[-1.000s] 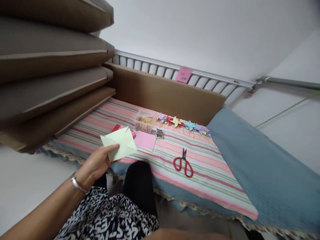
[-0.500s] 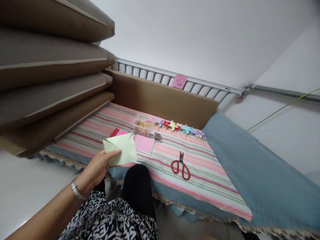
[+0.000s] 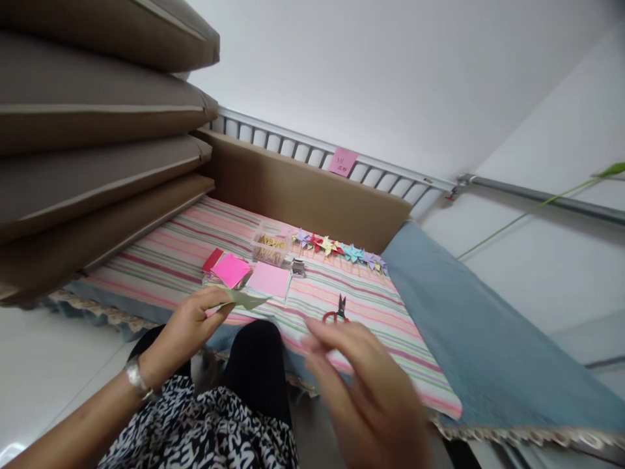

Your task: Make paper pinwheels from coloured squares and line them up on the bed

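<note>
Green paper [image 3: 247,300]: pale sheet, seen almost edge-on, held roughly level just above the near edge of the striped cloth [image 3: 390,326]. Left hand [image 3: 188,329] has it by the left end, thumb and fingers [image 3: 215,296] pinching the sheet. Metal bracelet [image 3: 134,378] on that wrist.

Right hand [image 3: 364,391]: blurred, low centre of the view, in the air over the cloth's near edge. Fingers spread, nothing in them as far as I can see. Near the paper, not touching it.

Scissors [image 3: 336,312]: red handles, lying on the cloth just behind the right fingertips, partly covered by them.

On the cloth beyond the paper:
- pink pad [image 3: 268,280], just behind the sheet
- magenta sheet [image 3: 230,270] left of the pad, red sheet [image 3: 212,259] partly under it
- clear box [image 3: 267,246] of sticks behind the pad
- small metal clip [image 3: 297,267] just right of the box
- row of pinwheels [image 3: 336,250] along the back, by the brown board [image 3: 303,195]

Behind the board: white rail [image 3: 390,179] with a pink note [image 3: 342,161] stuck on it; writing too small to read.

Blue blanket [image 3: 488,345] lies right of the striped cloth, touching it. Brown cushions [image 3: 97,130] stacked at left, overhanging the cloth's left end.

Person's lap at the bottom: black-and-white patterned fabric [image 3: 205,430], black-clad knee [image 3: 256,371] directly below the paper.
</note>
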Action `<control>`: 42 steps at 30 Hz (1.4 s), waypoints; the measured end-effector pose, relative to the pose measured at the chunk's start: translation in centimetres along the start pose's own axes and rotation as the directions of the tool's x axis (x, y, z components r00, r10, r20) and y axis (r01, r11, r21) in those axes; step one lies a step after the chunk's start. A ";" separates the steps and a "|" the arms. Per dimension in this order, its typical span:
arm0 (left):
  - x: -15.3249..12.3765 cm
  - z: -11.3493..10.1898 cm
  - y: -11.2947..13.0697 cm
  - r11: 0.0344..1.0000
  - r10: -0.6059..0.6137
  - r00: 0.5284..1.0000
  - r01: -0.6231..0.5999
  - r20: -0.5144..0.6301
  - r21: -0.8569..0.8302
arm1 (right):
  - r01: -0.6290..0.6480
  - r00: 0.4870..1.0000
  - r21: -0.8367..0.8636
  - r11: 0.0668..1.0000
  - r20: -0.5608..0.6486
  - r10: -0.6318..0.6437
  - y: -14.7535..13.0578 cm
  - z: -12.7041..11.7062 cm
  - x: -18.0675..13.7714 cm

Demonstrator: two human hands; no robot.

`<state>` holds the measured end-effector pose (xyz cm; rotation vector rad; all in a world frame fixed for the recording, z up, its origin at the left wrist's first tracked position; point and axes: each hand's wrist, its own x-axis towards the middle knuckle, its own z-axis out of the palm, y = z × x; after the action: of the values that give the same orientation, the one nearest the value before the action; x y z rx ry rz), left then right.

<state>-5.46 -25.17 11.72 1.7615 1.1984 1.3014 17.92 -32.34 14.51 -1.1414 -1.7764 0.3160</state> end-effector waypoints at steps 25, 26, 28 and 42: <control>-1.0 0.5 -0.2 0.833 -0.356 0.929 0.264 -0.106 -0.487 | 0.157 0.983 0.059 0.986 -0.106 -0.151 1.5 6.4 1.0; -1.0 0.6 -0.2 0.713 -0.416 0.909 0.345 0.029 -0.610 | 0.164 0.982 0.059 0.985 -0.104 -0.158 1.6 6.5 0.9; -1.2 0.8 -0.2 0.466 -0.445 0.864 0.446 0.233 -0.764 | 0.174 0.981 0.061 0.983 -0.095 -0.168 1.8 6.8 1.0; -1.2 1.7 0.9 0.239 -0.480 0.834 0.424 0.274 -0.873 | 0.185 0.983 0.093 0.978 -0.031 -0.183 3.5 7.4 1.5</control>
<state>-3.67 -26.61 11.53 0.4602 0.6317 1.2332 13.62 -27.28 9.43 -0.9022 -1.8118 0.2730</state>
